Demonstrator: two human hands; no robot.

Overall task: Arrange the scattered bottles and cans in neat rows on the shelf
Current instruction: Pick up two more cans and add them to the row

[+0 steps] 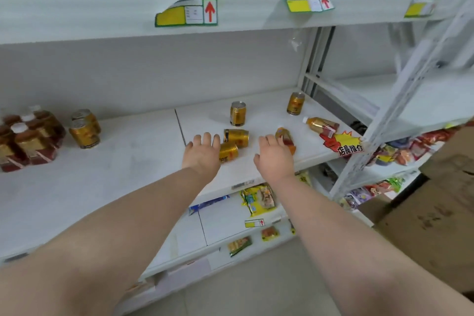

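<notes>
Reaching into the middle shelf (123, 167) with both arms, close to the front edge, toward the right end. Left hand (202, 155) spread loose, fingers straight, holding nothing, right up against a tipped-over can (229, 152); can't tell if actually touching. Second tipped can (237, 137) lying just behind that one. Right hand (274, 156) also wide and relaxed, gripping nothing, fingertips at a lying bottle (285, 137) near the front edge. Another fallen bottle (322, 126) over by the right edge. Two more standing upright further back: middle can (237, 113) and corner can (295, 103) near the back right corner. At the left end, upright bottles (28, 141) bunched together, pair of cans (85, 129) standing just beside them.
</notes>
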